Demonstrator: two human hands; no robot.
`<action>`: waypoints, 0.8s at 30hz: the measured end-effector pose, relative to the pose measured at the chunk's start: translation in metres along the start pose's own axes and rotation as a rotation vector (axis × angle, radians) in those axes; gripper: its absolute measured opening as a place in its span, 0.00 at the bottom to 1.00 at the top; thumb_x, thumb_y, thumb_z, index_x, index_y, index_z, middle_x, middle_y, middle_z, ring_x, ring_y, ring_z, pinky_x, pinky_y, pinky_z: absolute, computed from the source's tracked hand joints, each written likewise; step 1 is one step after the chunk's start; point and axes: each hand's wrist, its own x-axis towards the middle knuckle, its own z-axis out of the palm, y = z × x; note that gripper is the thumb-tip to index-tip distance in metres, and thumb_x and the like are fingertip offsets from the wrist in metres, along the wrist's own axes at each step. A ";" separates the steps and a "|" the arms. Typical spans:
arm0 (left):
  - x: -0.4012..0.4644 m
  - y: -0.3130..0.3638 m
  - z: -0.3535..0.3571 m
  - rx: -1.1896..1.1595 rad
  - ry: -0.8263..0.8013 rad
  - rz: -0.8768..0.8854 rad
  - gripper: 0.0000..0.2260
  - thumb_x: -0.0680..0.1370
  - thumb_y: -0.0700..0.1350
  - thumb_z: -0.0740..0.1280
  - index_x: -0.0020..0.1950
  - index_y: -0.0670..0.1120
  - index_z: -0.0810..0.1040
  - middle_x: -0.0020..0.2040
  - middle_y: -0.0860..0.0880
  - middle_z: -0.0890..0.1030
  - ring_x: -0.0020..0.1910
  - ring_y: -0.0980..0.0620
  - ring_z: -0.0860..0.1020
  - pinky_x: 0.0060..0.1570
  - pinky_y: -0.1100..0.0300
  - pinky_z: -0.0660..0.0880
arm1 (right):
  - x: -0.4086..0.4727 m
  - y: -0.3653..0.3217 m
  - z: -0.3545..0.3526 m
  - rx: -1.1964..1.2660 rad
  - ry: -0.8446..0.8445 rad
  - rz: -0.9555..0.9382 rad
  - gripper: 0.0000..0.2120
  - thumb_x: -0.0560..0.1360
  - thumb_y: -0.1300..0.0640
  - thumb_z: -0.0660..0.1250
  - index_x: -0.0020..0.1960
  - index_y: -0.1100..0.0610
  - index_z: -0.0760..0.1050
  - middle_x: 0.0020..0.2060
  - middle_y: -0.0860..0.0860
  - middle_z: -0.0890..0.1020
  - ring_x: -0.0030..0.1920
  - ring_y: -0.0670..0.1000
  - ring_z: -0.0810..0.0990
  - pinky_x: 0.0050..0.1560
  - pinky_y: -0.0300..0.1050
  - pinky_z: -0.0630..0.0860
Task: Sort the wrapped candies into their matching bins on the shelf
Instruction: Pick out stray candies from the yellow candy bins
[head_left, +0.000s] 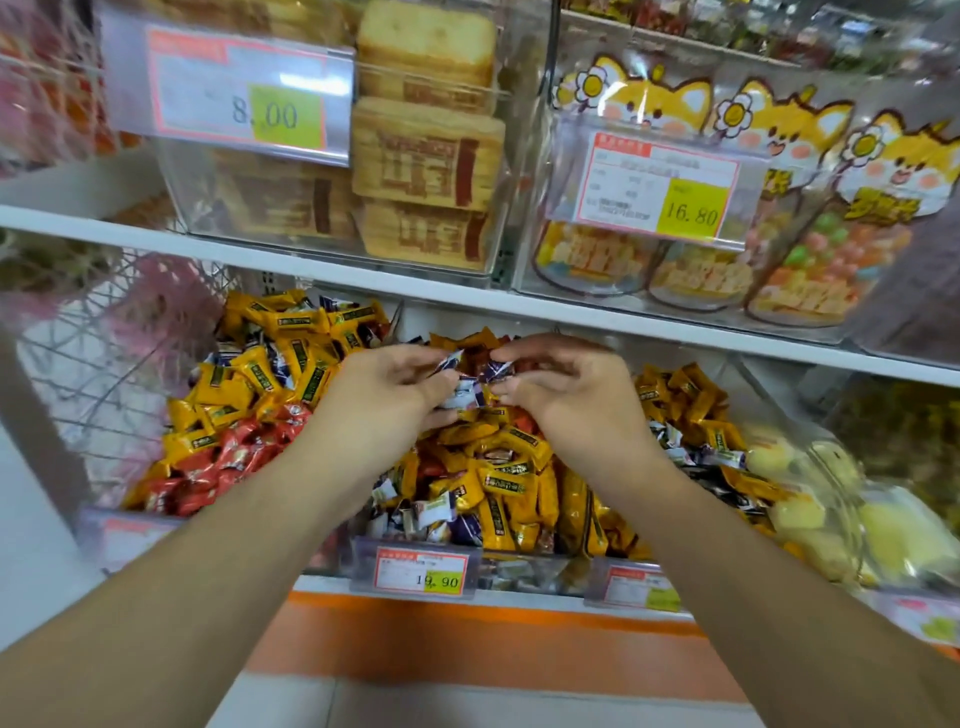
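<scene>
Purple-and-white wrapped candies (470, 382) sit pinched between both hands over the middle bin (519, 571) on the lower shelf. Left hand (387, 387) has fingers curled shut on a small bunch of them, one wrapper end poking up by the thumb. Right hand (563, 387) pinches another purple candy (496, 370) between thumb and fingertips, closed on it, nearly touching the left hand's bunch. Both forearms reach in from the bottom corners.

Middle bin: mostly yellow candies (511, 480), more purple-white ones mixed in at the front left (431, 519). Its price tag (421, 570) reads 19.90. Left bin: yellow candies at the back (280, 358), red candies (228, 462) in front, a few purple ones mixed in. Right bin: yellow candies (691, 410) with some purple-white strays. Far right, pale yellow bagged sweets (841, 509), blurry.

Upper shelf (311, 262): clear box of tan biscuit packs (426, 150) with tag 8.00 (244, 98); beside it cartoon-dog jars (737, 208) with tag 16.80 (660, 182). Orange strip (467, 618) runs under the bins.
</scene>
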 end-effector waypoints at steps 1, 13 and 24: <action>0.004 -0.002 -0.003 0.032 0.002 0.006 0.14 0.80 0.40 0.71 0.66 0.46 0.80 0.59 0.50 0.79 0.55 0.49 0.84 0.46 0.63 0.82 | 0.002 0.001 0.001 -0.003 -0.006 0.008 0.18 0.79 0.69 0.67 0.53 0.47 0.84 0.44 0.49 0.89 0.53 0.73 0.81 0.52 0.71 0.81; -0.021 0.003 0.003 0.694 -0.229 0.250 0.28 0.79 0.35 0.65 0.70 0.65 0.74 0.71 0.59 0.71 0.58 0.48 0.81 0.43 0.52 0.83 | -0.040 0.004 -0.046 -0.555 -0.059 -0.147 0.22 0.80 0.67 0.66 0.66 0.45 0.80 0.67 0.40 0.77 0.66 0.40 0.73 0.68 0.37 0.73; -0.043 -0.020 0.066 0.951 -0.453 0.490 0.26 0.84 0.53 0.64 0.80 0.64 0.60 0.80 0.67 0.55 0.79 0.65 0.54 0.73 0.71 0.49 | -0.062 0.035 -0.170 -0.842 0.118 0.178 0.31 0.72 0.73 0.66 0.68 0.47 0.77 0.64 0.49 0.80 0.65 0.51 0.79 0.55 0.51 0.81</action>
